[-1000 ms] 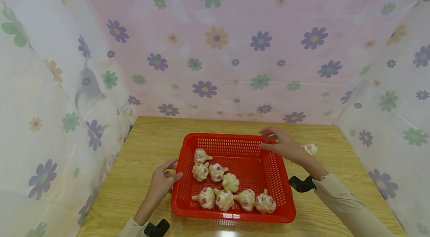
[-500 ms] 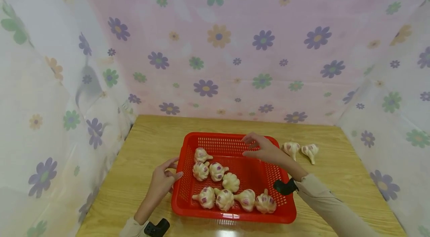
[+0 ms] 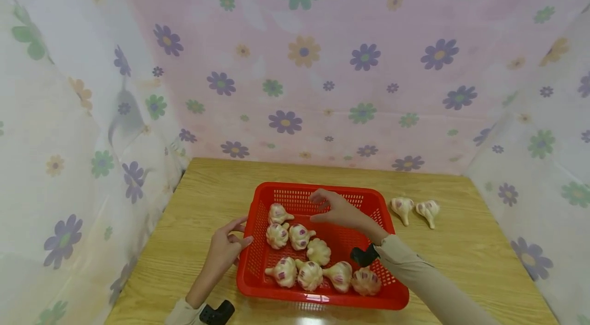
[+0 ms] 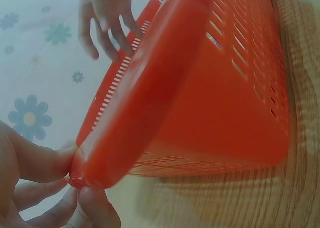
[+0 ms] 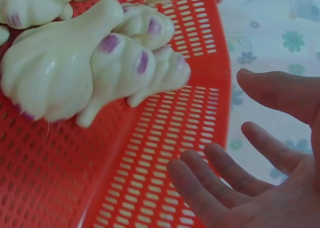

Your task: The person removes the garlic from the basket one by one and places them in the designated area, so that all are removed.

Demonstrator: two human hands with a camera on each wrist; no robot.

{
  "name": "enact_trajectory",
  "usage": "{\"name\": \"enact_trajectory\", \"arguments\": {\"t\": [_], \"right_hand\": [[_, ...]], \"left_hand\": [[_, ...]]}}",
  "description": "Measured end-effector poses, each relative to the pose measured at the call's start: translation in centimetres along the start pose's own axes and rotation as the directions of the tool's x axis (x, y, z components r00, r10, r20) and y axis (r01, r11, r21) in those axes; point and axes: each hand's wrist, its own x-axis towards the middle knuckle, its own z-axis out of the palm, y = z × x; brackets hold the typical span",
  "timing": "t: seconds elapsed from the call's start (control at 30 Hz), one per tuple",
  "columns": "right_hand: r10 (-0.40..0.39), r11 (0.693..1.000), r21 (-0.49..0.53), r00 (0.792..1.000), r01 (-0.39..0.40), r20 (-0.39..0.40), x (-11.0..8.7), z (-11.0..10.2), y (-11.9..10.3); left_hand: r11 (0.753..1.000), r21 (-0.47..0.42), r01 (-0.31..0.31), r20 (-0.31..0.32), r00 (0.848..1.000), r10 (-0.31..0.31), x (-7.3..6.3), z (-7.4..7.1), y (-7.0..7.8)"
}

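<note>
My left hand [image 3: 222, 248] pinches the left rim of a red plastic basket [image 3: 258, 291], its thumb on top and fingers underneath, as the left wrist view shows. Over the rear part of the basket hovers my right hand [image 3: 338, 211], fingers spread and holding nothing. Inside lie several white garlic bulbs with purple patches: a row along the front, including one bulb [image 3: 339, 276], and a group at the left, including another bulb [image 3: 300, 236]. The right wrist view shows the right palm [image 5: 280, 203] beside the basket's slotted wall, apart from the garlic bulbs [image 5: 55, 68].
Two more garlic bulbs, one [image 3: 402, 207] nearer the basket and one [image 3: 428, 210] farther right, lie on the wooden table [image 3: 212, 181]. Flower-printed cloth [image 3: 322, 110] hangs behind and on both sides. Each wrist carries a black device [image 3: 216, 312].
My right hand has moved left from the basket's right rim to over its middle, uncovering the two bulbs on the table. The left hand keeps its hold on the rim.
</note>
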Motion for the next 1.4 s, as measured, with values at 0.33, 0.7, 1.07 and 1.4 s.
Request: {"name": "enact_trajectory", "arguments": {"t": [0.33, 0.7, 1.07, 1.4], "right_hand": [[-0.057, 0.998, -0.02, 0.998, 0.058, 0.037, 3.5, 2.8, 0.5], [-0.067, 0.996, -0.044, 0.993, 0.072, 0.1, 6.5, 6.1, 0.7], [-0.025, 0.999, -0.036, 0.996, 0.029, 0.09, 8.1, 7.3, 1.0], [-0.037, 0.991, -0.121, 0.992, 0.052, 0.123, 8.0, 8.3, 0.9]], "left_hand": [[1.0, -0.008, 0.005, 0.005, 1.0, -0.005, 0.0, 0.1, -0.1], [1.0, 0.002, 0.015, 0.002, 1.0, -0.015, 0.0, 0.1, -0.2], [1.0, 0.0, 0.008, 0.001, 1.0, -0.008, 0.0, 0.2, -0.2], [1.0, 0.003, 0.007, 0.004, 1.0, -0.007, -0.2, 0.2, 0.1]]}}
